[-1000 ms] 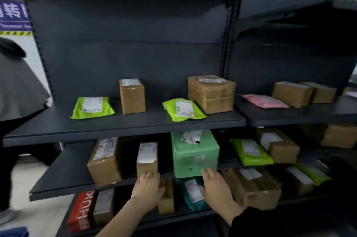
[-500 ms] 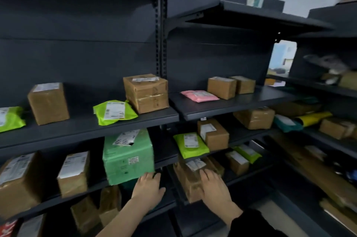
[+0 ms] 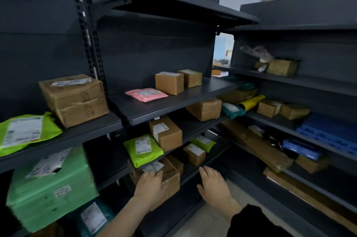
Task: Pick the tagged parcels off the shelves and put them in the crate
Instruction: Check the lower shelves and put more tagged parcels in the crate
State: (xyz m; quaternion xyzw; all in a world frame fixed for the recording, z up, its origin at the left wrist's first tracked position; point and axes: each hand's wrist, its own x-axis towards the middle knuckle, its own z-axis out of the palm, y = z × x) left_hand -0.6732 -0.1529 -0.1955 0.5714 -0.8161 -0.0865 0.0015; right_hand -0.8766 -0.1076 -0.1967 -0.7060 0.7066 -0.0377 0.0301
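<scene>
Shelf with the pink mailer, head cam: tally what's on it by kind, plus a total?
Pink mailer: 1
Brown cardboard boxes: 2
Total: 3

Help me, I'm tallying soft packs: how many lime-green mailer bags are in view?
3: a large mailer far left on the upper shelf, a middle mailer beside the labelled brown box, and a small mailer one shelf lower, further right. More may hide behind boxes.
</scene>
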